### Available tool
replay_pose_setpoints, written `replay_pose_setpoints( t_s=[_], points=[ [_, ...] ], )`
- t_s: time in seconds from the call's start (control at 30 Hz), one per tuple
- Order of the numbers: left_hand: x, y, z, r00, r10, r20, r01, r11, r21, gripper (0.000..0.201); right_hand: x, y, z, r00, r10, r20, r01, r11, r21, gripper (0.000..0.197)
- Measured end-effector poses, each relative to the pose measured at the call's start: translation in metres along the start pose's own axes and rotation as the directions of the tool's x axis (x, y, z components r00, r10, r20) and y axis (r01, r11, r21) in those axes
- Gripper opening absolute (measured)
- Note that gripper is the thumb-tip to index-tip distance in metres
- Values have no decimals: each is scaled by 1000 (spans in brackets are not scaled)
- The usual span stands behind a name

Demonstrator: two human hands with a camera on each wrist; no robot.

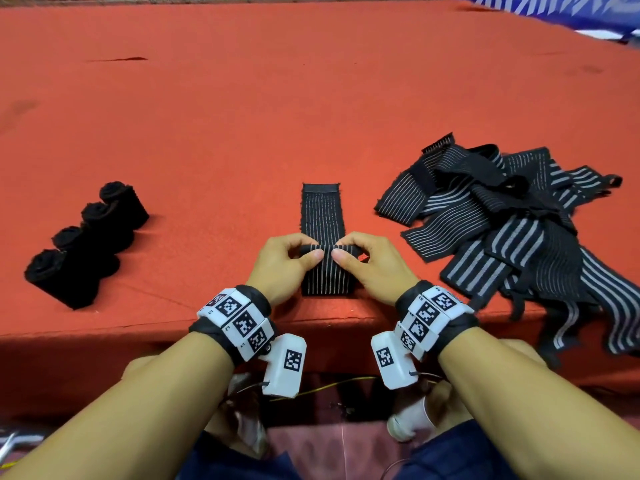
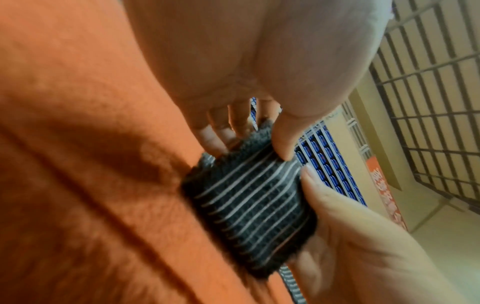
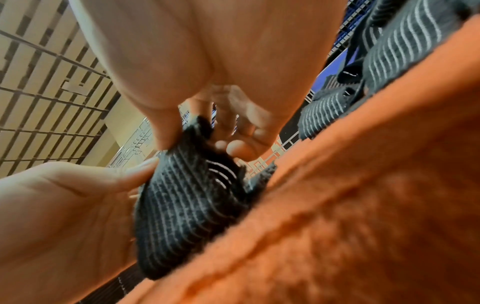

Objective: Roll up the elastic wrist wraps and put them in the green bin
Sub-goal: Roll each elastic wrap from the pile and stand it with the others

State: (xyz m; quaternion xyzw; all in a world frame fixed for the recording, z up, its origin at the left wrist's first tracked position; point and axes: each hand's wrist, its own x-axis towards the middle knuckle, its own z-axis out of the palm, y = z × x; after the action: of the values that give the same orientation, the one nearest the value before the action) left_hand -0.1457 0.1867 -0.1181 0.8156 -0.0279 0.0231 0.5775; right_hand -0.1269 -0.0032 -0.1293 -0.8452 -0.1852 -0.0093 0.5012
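On the red cloth [image 1: 242, 116], both hands' fingers [image 1: 294, 242] pinching a half-rolled wrap [image 1: 322, 216]; finished rolls [image 1: 86, 244] only overhead.

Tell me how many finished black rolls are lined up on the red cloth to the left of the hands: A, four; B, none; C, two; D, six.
A: the head view shows four rolls in a diagonal row on the red cloth, left of the left hand, which with the right hand is rolling a striped wrap.
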Motion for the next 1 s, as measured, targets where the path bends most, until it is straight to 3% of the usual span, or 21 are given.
replay_pose_setpoints(
  t_s=[0.1,0.23,0.43,0.6,0.8,1.0],
  points=[
    [1,-7,4,992,-127,4,126,977,-173,18,-3,8,3,1000,-27,13,26,997,77,33],
    [3,-16,8,982,-186,14,183,943,-278,17,-6,16,10,998,-59,-15,60,995,84,35],
    [3,-23,8,990,-136,28,138,936,-324,28,-5,21,15,1000,-6,-30,10,988,152,27],
    [3,-19,10,991,-130,30,133,928,-347,31,-11,17,12,999,-42,33,34,979,202,50],
    [3,-16,12,989,-146,32,148,933,-328,28,-13,21,14,999,1,51,-11,980,196,43],
    [-3,-23,12,997,-60,54,75,933,-353,15,-11,26,15,1000,-11,17,8,990,142,29]
  ],
)
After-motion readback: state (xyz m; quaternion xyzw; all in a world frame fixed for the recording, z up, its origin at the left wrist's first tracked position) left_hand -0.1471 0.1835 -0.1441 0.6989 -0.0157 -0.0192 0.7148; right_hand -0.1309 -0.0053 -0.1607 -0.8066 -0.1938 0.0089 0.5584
